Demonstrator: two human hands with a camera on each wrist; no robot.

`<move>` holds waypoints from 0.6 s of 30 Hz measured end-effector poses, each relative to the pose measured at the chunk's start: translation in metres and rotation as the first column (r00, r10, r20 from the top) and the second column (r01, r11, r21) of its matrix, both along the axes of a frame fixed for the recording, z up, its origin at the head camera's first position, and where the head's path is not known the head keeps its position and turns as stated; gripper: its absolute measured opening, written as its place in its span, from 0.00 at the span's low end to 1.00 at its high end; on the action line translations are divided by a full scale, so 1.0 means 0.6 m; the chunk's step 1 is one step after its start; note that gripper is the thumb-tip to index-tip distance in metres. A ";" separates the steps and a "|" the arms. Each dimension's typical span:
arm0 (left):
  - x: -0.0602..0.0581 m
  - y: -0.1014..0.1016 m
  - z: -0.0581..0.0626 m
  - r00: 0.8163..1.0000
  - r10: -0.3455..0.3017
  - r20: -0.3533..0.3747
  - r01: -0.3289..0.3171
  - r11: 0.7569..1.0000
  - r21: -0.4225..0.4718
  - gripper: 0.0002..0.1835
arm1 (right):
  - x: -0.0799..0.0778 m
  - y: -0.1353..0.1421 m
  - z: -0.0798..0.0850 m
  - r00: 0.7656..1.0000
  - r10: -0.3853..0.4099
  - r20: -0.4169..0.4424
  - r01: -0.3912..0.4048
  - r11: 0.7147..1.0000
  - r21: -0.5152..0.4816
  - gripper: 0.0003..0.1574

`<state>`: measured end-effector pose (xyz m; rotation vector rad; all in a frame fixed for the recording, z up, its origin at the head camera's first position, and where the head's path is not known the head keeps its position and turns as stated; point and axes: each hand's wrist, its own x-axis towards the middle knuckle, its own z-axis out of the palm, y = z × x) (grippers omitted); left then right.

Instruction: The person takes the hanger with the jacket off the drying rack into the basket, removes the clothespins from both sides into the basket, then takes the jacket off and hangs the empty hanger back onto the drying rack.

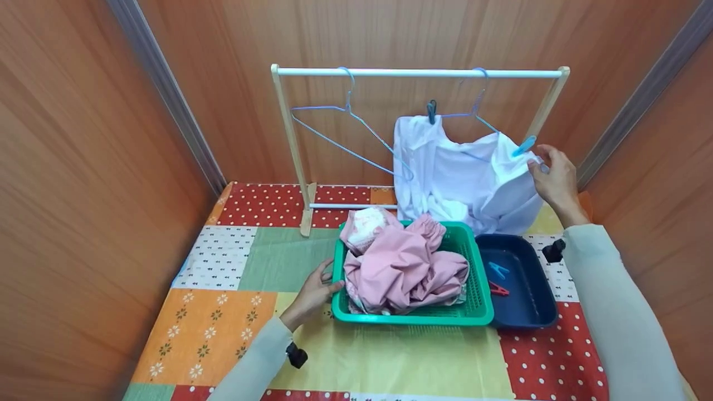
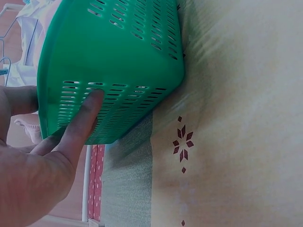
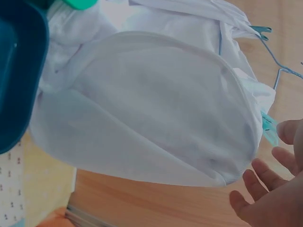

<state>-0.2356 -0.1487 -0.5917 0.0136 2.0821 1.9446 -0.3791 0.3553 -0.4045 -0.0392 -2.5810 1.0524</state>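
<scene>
A white garment hangs from the right hanger, held by a dark clothespin and a light-blue clothespin. My right hand is beside the light-blue clothespin. In the right wrist view its fingers are spread and loosely bent, with nothing between them, and the thumb is close to the clothespin. My left hand holds the left side of the green basket. The left wrist view shows the thumb at the rim and a finger along the slotted outer wall. Pink clothing fills the basket.
Right of the basket stands a dark blue tray holding a blue clothespin and a red clothespin. A bare hanger hangs at left on the rack's white rod. Wooden panels enclose the patterned tablecloth.
</scene>
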 end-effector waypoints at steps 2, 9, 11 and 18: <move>0.000 0.000 0.000 1.000 0.000 0.008 0.000 1.000 -0.002 0.39 | -0.004 0.001 0.000 0.998 0.022 0.053 -0.023 1.000 0.012 0.36; 0.001 -0.001 0.000 0.999 0.009 0.031 -0.008 0.999 -0.040 0.38 | -0.019 0.003 -0.007 0.992 0.036 0.121 -0.041 0.998 0.040 0.37; 0.000 -0.001 0.000 1.000 0.007 0.025 -0.006 0.999 -0.039 0.38 | -0.023 0.003 -0.009 0.992 0.038 0.124 -0.043 0.998 0.039 0.37; 0.001 -0.002 -0.003 1.000 -0.002 0.012 0.002 0.999 -0.033 0.38 | -0.024 -0.005 -0.023 0.990 0.064 0.130 -0.073 0.995 0.072 0.37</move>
